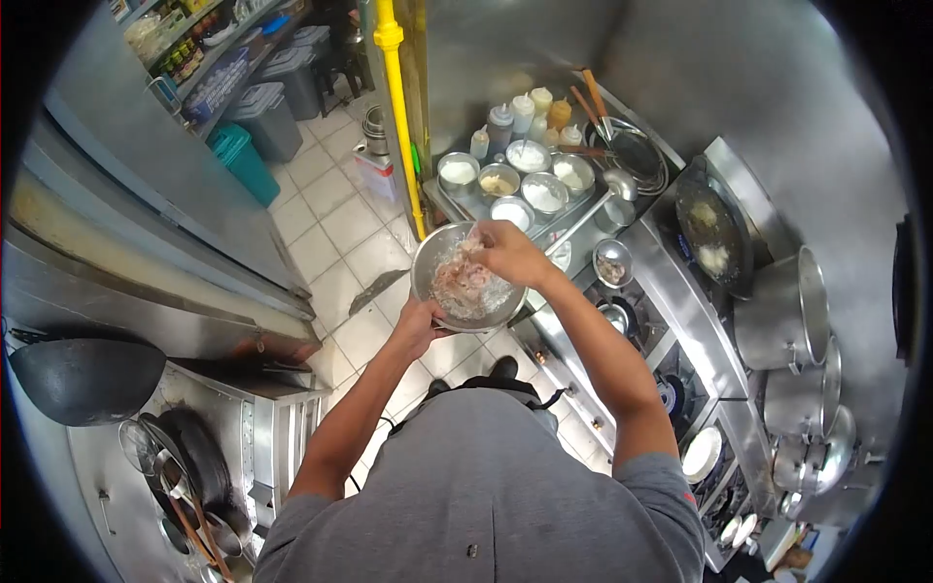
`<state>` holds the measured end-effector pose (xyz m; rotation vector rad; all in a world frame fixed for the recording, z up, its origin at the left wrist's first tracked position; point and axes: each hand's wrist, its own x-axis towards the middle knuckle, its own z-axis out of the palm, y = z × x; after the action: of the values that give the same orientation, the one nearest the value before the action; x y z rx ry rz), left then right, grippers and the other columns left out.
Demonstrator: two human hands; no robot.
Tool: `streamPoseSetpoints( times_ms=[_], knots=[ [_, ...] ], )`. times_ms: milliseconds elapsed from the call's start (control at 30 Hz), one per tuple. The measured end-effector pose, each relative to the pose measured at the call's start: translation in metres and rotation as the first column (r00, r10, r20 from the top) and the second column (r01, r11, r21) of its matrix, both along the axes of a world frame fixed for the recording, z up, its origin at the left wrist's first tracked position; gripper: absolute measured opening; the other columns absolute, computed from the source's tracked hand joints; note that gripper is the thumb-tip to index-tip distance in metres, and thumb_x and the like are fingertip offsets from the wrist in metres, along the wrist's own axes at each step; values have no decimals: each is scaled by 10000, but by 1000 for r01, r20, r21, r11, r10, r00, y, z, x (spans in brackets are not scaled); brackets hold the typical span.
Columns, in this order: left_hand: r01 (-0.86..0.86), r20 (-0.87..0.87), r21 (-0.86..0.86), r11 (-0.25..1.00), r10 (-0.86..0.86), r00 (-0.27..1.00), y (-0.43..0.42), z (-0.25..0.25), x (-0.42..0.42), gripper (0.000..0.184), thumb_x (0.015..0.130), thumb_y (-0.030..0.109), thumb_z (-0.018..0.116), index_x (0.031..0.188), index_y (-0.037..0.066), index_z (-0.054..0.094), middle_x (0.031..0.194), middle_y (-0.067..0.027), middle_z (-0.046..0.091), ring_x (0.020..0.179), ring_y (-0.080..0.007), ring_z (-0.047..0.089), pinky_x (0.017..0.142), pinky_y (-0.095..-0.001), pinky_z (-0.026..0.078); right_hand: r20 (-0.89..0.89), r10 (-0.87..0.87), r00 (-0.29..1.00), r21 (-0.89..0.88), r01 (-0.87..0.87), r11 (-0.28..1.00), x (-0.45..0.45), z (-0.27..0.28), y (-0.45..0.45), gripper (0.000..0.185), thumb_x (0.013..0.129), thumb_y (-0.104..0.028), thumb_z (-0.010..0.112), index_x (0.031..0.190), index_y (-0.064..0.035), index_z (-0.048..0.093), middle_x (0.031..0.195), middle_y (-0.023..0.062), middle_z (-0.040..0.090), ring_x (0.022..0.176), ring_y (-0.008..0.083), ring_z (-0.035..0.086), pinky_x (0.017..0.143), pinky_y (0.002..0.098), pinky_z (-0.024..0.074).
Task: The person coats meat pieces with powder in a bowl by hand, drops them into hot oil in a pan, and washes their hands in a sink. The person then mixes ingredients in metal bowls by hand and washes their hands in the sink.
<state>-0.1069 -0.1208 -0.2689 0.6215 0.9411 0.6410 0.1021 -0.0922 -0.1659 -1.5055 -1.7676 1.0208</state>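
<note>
A round metal bowl (422,282) with floury, pinkish pieces of what looks like raw meat (465,284) is held over the floor in front of my body. My left hand (418,325) grips its lower left rim, fingers wrapped underneath. Over the bowl's upper right side, my right hand (505,255) is closed around some of the coated pieces, its fingertips partly hidden. Beyond the bowl, a tray holds several small metal bowls of white powder (542,192) and one of yellowish powder (499,181).
Squeeze bottles (522,114) stand behind the powder bowls. A ladle (619,185) lies across the tray's right side. The stove (695,335), a dark wok (714,228) and large pots (782,306) are at right. A yellow pipe (394,97) rises ahead; another wok (87,379) is at left.
</note>
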Motion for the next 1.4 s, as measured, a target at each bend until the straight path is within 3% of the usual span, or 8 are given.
streamPoseSetpoints(
  times_ms=[200,567,667,933,1000,1067,1100,1400],
  knots=[
    [4,18,-6,1000,-4,1000,11,19,18,610,739,-21,469,1333,9,333,1237,-189,515,1051,-354,600,874,-554,540,-264,-128,956,8,135,991,5,46,1,266,756,-36,692,995,32,598,879,109,647,829,173,601,765,327,485],
    [107,4,31,994,-107,994,34,37,49,691,741,-3,462,1398,91,272,1233,-184,502,1046,-358,596,904,-562,526,231,-176,957,217,125,968,31,106,0,271,703,-108,695,920,49,646,845,225,670,828,354,665,745,412,499],
    [123,-36,56,991,-122,992,39,47,57,736,749,-7,453,1436,129,228,1246,-178,491,1028,-353,605,900,-554,530,192,-199,961,305,134,943,39,116,0,205,741,-52,670,924,39,649,747,139,645,673,169,582,647,330,464],
    [167,18,30,985,-168,986,41,38,79,698,753,-12,443,1411,114,246,1250,-188,502,998,-346,630,835,-520,568,140,-182,973,284,137,949,65,148,-2,185,754,-42,682,918,36,655,791,112,680,755,140,635,710,305,496],
    [217,75,7,976,-217,973,46,34,85,720,737,-17,453,1407,126,231,1247,-196,500,973,-340,639,765,-502,599,160,-231,960,298,176,938,77,158,-4,235,724,-93,704,924,25,669,787,173,687,743,239,678,712,364,499],
    [239,70,31,971,-241,968,49,32,102,670,743,-1,461,1381,64,266,1180,-208,544,956,-345,644,773,-508,594,144,-274,951,324,216,921,93,172,-8,227,722,-105,717,904,22,668,747,146,673,705,220,652,690,357,493],
    [252,74,33,967,-254,964,46,48,111,495,785,22,458,1276,-38,445,1164,-201,586,1016,-349,629,851,-523,557,148,-301,942,343,237,909,103,181,-12,224,726,-107,719,898,25,664,730,129,660,688,205,635,680,350,490],
    [328,167,95,940,-340,925,49,46,202,430,756,40,508,1169,-77,525,1110,-193,605,1001,-314,623,832,-522,549,92,-626,775,425,538,728,286,209,-42,155,819,-130,650,912,-6,663,766,56,651,638,117,555,593,273,448]
  ],
)
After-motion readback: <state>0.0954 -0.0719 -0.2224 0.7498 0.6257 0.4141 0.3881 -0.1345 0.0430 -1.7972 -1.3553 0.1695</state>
